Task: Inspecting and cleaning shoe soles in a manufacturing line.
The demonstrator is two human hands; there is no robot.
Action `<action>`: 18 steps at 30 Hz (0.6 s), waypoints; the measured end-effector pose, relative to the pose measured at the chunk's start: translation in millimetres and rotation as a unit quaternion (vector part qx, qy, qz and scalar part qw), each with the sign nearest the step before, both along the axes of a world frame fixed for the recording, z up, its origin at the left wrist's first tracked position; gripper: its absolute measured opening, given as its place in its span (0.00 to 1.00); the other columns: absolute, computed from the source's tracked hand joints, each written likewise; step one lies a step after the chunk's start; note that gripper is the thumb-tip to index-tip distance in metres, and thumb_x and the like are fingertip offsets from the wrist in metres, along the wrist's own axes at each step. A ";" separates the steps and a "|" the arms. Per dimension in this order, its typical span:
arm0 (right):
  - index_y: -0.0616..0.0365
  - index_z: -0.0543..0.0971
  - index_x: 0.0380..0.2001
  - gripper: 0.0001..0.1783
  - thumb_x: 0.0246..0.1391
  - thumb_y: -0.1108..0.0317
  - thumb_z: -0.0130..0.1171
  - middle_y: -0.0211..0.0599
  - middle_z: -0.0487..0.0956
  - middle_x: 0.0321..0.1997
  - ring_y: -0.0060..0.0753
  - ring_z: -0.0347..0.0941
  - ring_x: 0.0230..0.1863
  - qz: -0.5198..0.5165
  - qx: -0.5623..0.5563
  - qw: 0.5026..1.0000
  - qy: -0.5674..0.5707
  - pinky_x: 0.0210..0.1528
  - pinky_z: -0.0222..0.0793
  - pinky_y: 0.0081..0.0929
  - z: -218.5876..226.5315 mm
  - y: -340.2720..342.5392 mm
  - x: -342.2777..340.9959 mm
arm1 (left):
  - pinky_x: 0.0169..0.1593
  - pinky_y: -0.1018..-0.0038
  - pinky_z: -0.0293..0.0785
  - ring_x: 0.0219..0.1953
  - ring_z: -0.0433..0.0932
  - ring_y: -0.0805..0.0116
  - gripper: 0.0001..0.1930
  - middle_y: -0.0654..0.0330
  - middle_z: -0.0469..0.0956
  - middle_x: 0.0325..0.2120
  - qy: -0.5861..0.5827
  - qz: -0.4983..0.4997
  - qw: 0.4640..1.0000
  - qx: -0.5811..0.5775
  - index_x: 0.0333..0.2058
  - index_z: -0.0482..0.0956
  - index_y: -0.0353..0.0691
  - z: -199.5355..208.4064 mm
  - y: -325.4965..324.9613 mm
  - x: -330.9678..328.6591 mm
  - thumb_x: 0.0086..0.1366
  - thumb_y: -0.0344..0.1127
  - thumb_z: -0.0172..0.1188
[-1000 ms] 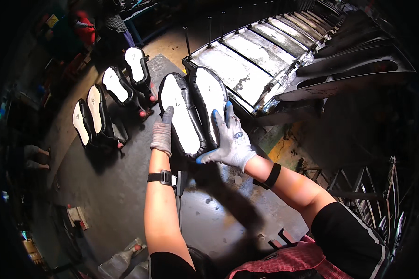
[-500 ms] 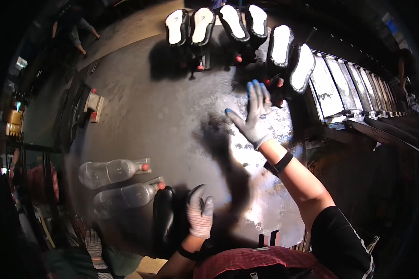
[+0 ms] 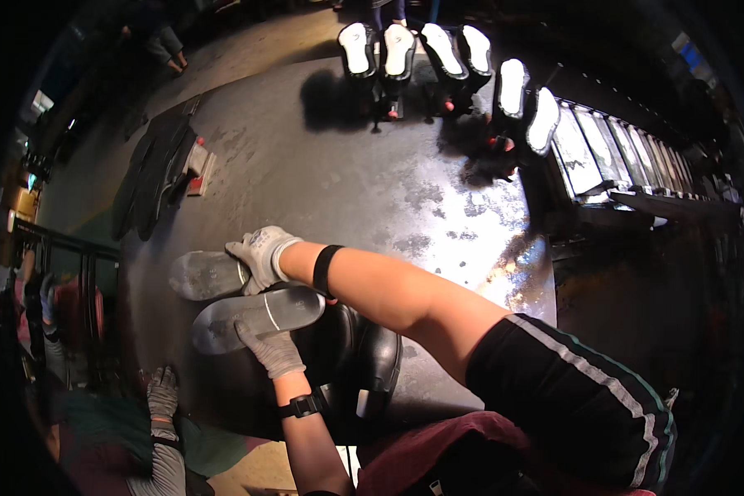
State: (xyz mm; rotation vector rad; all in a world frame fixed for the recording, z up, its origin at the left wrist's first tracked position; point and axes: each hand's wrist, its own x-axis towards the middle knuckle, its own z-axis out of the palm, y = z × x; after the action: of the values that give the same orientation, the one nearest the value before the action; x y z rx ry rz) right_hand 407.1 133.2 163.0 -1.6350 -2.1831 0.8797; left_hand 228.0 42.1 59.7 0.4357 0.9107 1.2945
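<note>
Both of my hands wear pale gloves and are at two clear foot-shaped shoe lasts on the left of the dark table (image 3: 306,174). My left hand (image 3: 274,351) is closed on the nearer shoe last (image 3: 248,318), its thumb along the side and its other fingers hidden beneath. Just beyond, my right hand (image 3: 264,255) grips the right end of the farther shoe last (image 3: 207,277). Right beside the nearer last, a black shoe (image 3: 335,335) and another black shoe (image 3: 380,355) stand close to my body, partly behind my right forearm.
Several black shoes with white undersides (image 3: 398,51) line the far edge. A rack of bright metal panels (image 3: 579,149) is at the right. Dark flat pieces (image 3: 153,178) and a red-and-white block (image 3: 200,172) lie far left. A co-worker's gloved hand (image 3: 164,393) is near left.
My right hand has swung from the table's right side to the farther shoe last and gripped it. My left hand has moved left and taken the nearer last. The head view has shifted.
</note>
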 end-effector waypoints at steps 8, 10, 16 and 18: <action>0.60 0.65 0.65 0.57 0.34 0.39 0.71 0.53 0.75 0.55 0.53 0.74 0.55 -0.191 0.016 0.981 0.030 0.57 0.71 0.41 -20.6 -138.7 50.9 | 0.67 0.50 0.62 0.65 0.63 0.51 0.43 0.52 0.63 0.63 0.007 -0.059 0.998 -0.037 0.67 0.56 0.45 -1.3 -37.2 -9.7 0.61 0.64 0.58; 0.61 0.63 0.66 0.58 0.36 0.39 0.70 0.55 0.73 0.56 0.54 0.73 0.56 -0.247 0.012 0.969 0.016 0.57 0.70 0.41 -21.9 -204.3 73.6 | 0.67 0.50 0.63 0.64 0.64 0.51 0.43 0.52 0.63 0.63 -0.020 -0.097 0.993 -0.066 0.67 0.57 0.45 22.7 -62.9 8.4 0.62 0.63 0.58; 0.53 0.55 0.71 0.61 0.33 0.52 0.75 0.55 0.73 0.47 0.58 0.72 0.49 -0.361 0.087 0.928 -0.027 0.52 0.70 0.44 -41.5 -407.8 99.8 | 0.70 0.48 0.55 0.67 0.58 0.50 0.42 0.50 0.61 0.64 -0.047 -0.213 0.973 -0.075 0.66 0.56 0.40 11.3 -112.1 -0.9 0.64 0.63 0.55; 0.46 0.52 0.73 0.65 0.31 0.58 0.77 0.56 0.71 0.46 0.59 0.71 0.47 -0.400 0.023 0.914 -0.068 0.51 0.70 0.45 -27.0 -453.7 90.8 | 0.71 0.47 0.52 0.69 0.55 0.50 0.40 0.50 0.60 0.65 -0.025 -0.224 0.971 -0.077 0.66 0.56 0.39 9.3 -121.1 -13.0 0.66 0.62 0.53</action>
State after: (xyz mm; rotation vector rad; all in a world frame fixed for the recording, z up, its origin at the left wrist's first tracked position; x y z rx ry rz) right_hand 497.9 -320.4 136.0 -2.3252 -1.3335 0.4645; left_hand 214.9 -78.9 69.0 0.4542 0.8067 0.8131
